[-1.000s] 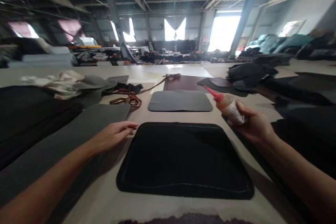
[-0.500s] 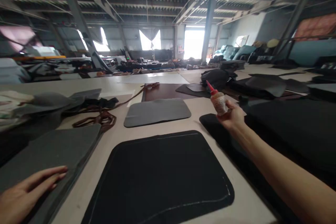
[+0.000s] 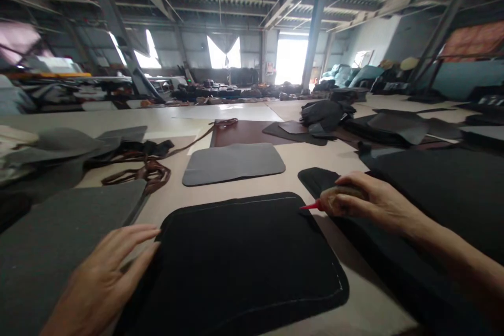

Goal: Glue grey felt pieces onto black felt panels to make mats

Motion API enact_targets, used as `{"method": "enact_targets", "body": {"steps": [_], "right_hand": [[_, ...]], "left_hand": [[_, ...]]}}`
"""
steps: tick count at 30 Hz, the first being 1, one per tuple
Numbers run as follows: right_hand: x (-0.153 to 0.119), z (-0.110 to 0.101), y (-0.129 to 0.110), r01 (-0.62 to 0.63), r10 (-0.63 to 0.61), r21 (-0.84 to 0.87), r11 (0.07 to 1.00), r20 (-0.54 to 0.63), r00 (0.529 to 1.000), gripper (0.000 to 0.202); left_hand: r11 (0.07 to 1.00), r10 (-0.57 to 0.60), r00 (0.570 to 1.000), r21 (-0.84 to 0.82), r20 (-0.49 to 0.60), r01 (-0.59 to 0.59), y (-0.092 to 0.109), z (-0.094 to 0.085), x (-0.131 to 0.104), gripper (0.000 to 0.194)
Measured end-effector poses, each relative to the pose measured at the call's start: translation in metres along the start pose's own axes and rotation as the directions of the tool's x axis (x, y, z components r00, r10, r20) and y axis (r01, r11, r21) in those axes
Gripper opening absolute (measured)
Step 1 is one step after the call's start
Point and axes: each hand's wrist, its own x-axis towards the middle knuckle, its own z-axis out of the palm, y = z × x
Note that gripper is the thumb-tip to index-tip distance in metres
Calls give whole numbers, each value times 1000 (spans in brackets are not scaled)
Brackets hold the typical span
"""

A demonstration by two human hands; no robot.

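A black panel [image 3: 240,252] with rounded corners lies flat before me, a thin whitish line running just inside its edge. My right hand [image 3: 370,199] is wrapped round a small glue bottle [image 3: 331,200] with a red pointed nozzle. The bottle is tipped sideways, and its nozzle tip is at the panel's far right corner. At the panel's left edge, my left hand [image 3: 104,273] has its fingers stretched out, the fingertips at the border; whether they press on it I cannot tell.
Beyond the panel lies a smaller grey panel [image 3: 234,164]. Stacked grey sheets [image 3: 79,220] are at left, with brown straps [image 3: 151,173] behind them. Large black sheets [image 3: 441,184] fill the right side. A dark crumpled bundle [image 3: 325,115] sits farther back on the table.
My right hand has come down and nearer, tipping the bottle from upright to sideways at the panel's corner. My left hand has moved right, from the grey sheets to the panel's edge.
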Motion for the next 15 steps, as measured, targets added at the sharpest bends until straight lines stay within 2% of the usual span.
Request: {"method": "enact_targets", "body": {"steps": [1,3,6,11,15], "right_hand": [[-2,0,2,15,-15,-14,1000,-2,1000,42],[-5,0,7,20,-20,-29,999,-23,1000,44],[-8,0,12,88,-93,-111,990,-34,995,40],[-14,-2,14,136,-132,-175,975,36,991,34],[-17,1,13,150,-141,-174,973,66,988,33]], "left_hand": [[996,77,997,-46,-29,-78,22,9,9,22],[977,191,982,-97,14,-189,59,29,25,24],[962,265,953,-113,150,-249,86,60,43,30],[975,221,923,-72,317,-208,86,99,52,44],[984,174,914,-23,367,-178,83,111,49,49]]}}
